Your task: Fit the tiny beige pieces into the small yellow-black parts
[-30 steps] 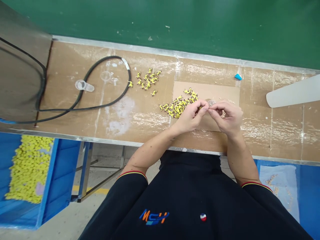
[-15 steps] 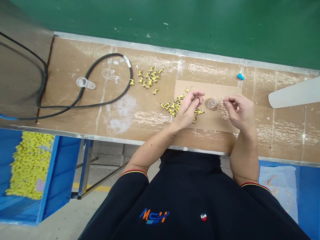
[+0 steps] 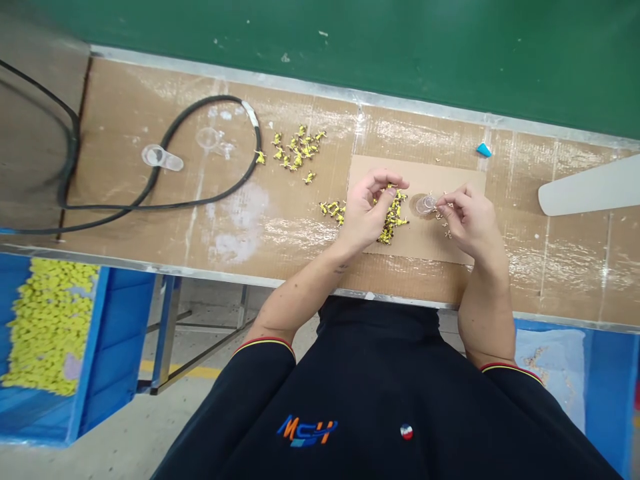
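Observation:
My left hand (image 3: 369,208) is closed in a pinch, with a small yellow figure (image 3: 391,187) showing between thumb and forefinger. Beneath and beside it lies a pile of similar yellow-and-black figures (image 3: 395,223), partly hidden by the hand. A small clear plastic cup (image 3: 426,204) stands on a cardboard sheet (image 3: 420,247) between my hands. Just right of the cup, my right hand (image 3: 470,217) has thumb and forefinger pressed together; whatever is in them is too small to make out. Tiny pale pieces (image 3: 447,233) lie under its fingers, mostly covered.
More yellow figures (image 3: 297,150) lie farther left, near a looped black cable (image 3: 200,205) and a clear plastic cup (image 3: 155,155). A blue piece (image 3: 483,150) and a white cylinder (image 3: 590,187) are right. Blue bins (image 3: 113,333) with yellow parts (image 3: 50,320) stand below the bench.
My right hand has moved left, its fingertips now close to the clear cup. My left hand has shifted slightly left, and a yellow figure now shows at its fingertips.

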A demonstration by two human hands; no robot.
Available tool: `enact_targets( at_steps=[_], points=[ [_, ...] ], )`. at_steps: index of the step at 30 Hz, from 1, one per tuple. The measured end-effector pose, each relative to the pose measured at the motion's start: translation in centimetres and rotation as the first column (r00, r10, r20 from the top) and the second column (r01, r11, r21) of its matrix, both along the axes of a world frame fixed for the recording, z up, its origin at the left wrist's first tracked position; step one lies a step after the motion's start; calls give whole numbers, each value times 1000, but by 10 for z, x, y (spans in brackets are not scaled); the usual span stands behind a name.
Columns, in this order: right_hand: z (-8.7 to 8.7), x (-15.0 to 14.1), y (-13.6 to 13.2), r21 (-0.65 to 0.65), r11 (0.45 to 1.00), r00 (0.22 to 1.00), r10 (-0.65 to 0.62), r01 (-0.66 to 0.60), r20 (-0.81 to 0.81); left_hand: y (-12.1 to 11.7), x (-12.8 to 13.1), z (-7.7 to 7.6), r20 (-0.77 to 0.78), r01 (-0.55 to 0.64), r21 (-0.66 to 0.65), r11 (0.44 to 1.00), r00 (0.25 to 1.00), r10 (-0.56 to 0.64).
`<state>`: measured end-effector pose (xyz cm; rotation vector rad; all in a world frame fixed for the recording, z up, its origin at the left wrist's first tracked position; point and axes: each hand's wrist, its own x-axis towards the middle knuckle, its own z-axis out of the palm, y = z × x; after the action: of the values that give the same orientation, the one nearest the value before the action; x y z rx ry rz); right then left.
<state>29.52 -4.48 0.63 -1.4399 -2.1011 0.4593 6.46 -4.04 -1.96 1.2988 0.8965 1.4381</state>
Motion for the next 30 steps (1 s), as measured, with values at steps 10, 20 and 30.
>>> enact_targets(
  at_steps=[10, 20, 30],
  points=[
    [-1, -2, 0, 4, 1000, 999, 6, -6, 39, -2, 3, 2, 55, 31, -44, 999, 998, -29],
    [-1, -2, 0, -11, 1000, 1000, 0, 0, 31, -2, 4, 3, 132, 80, -134, 988, 989, -62],
    [1, -4, 0, -18, 1000, 999, -3, 3, 40, -5, 5, 8, 174, 137, -228, 964, 980, -98]
  ],
)
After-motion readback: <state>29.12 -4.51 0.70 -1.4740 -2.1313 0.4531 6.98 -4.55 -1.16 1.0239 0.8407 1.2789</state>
